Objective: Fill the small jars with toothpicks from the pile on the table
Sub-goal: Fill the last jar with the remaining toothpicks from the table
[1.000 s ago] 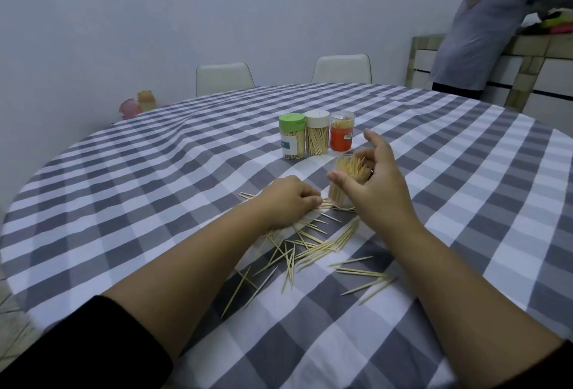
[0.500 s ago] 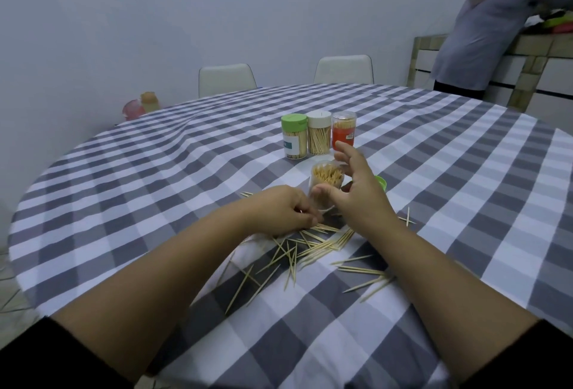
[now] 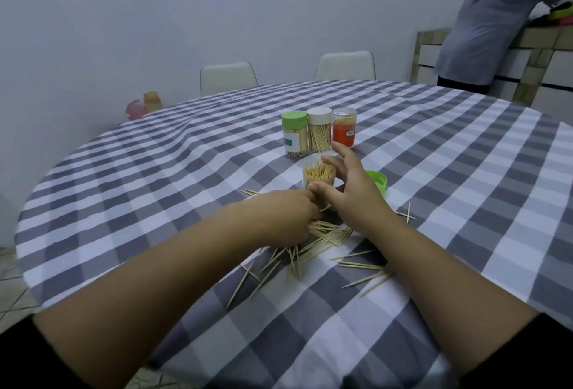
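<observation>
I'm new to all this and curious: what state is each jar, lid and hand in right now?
Clear open jar: uncapped, upright, full of toothpicks.
Green-lidded jar: capped.
White-lidded jar: capped.
Orange-labelled jar: upright, filled; lid unclear.
Loose green lid: off, on the cloth.
Right hand: holds the open jar.
Left hand: curled on the toothpick pile.

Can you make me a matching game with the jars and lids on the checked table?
Things:
1. Clear open toothpick jar
2. Loose green plastic lid
3. Orange-labelled clear jar
4. Green-lidded toothpick jar

Places:
A. left end of the far row
B. right end of the far row
C. between thumb and fingers of the right hand
D. lying beyond the right hand

Pairs: 1-C, 2-D, 3-B, 4-A
</observation>
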Demonstrator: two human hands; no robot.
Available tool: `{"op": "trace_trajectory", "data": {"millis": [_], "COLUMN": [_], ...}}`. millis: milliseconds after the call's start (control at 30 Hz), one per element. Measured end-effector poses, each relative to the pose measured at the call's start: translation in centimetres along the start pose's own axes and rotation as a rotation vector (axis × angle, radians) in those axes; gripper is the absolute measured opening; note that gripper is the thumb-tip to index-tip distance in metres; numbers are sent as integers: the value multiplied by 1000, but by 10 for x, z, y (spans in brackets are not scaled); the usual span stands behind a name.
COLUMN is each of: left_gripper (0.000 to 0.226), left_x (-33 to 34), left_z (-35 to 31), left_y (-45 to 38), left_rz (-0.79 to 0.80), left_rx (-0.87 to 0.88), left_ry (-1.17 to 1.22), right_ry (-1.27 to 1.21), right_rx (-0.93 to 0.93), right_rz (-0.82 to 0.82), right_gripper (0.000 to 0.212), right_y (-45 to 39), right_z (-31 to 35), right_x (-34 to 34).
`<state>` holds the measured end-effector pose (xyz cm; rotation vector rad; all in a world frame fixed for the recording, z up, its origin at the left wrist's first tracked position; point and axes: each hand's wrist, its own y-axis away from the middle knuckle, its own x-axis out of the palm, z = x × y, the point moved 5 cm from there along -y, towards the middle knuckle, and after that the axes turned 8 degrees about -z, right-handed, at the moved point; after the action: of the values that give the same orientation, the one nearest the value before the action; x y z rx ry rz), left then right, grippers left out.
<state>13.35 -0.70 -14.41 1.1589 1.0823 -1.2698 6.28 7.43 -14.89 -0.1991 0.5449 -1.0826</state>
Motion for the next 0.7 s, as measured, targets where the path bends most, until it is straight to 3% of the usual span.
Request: {"op": "trace_trajectory", "data": {"millis": [200, 367, 533, 700], "left_gripper": [35, 28, 27, 19], "left_x": [6, 11, 2, -9], "left_z": [-4, 6, 18, 54], "left_y": [-7, -5, 11, 25], "left_rz": [-116, -181, -377, -691], "left_rx": [46, 50, 21, -226], "left_ry": [-211, -179, 42, 493], "right_ry": [35, 39, 1, -2], "right_rx": [5, 8, 40, 72], "right_rz": [-60, -70, -45, -8], "right_gripper": [79, 78, 78, 78], "right_y": [1, 3, 1, -1], "right_z": [1, 1, -2, -8], "right_x": [-5, -7, -6, 0]}}
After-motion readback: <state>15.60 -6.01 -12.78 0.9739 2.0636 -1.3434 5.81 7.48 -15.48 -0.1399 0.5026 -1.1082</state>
